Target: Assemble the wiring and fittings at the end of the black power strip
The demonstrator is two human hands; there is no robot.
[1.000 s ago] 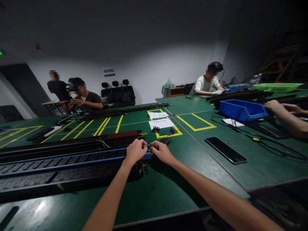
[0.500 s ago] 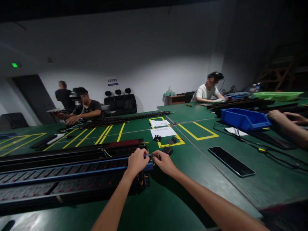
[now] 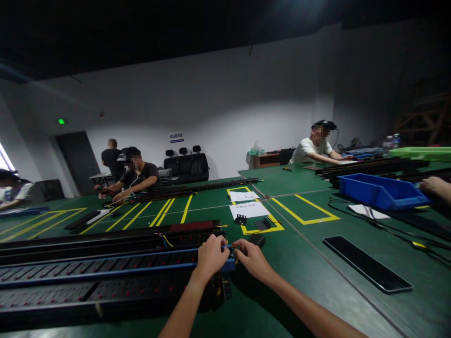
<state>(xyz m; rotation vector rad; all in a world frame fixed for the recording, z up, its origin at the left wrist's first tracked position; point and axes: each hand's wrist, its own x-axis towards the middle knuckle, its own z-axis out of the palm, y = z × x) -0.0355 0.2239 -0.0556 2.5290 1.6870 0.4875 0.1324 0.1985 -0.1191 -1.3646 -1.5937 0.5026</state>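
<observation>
A long blue-edged power strip point(image 3: 134, 263) with a row of black sockets and red dots lies along the table from the left. My left hand point(image 3: 213, 256) is closed round its right end, fingers curled by the blue rail. Just off that end, my right hand point(image 3: 252, 259) pinches with thumb and forefinger at a small piece, possibly a wire, too small to make out. Nearer to me lies another socket strip point(image 3: 141, 284), with wiring at its end. Behind my right hand sits a small black block point(image 3: 257, 240).
Two black brackets point(image 3: 240, 219) lie by paper sheets point(image 3: 248, 211) inside yellow tape. To the right are a dark flat phone-like device point(image 3: 366, 263), black cables point(image 3: 391, 227) and a blue bin point(image 3: 384, 190). A co-worker's hand point(image 3: 439, 185) shows beyond the bin. Other people sit across the table.
The view has tilted up and turned a little left, so everything sits lower and further right. Both hands stay at the strip's end with nearly the same grip.
</observation>
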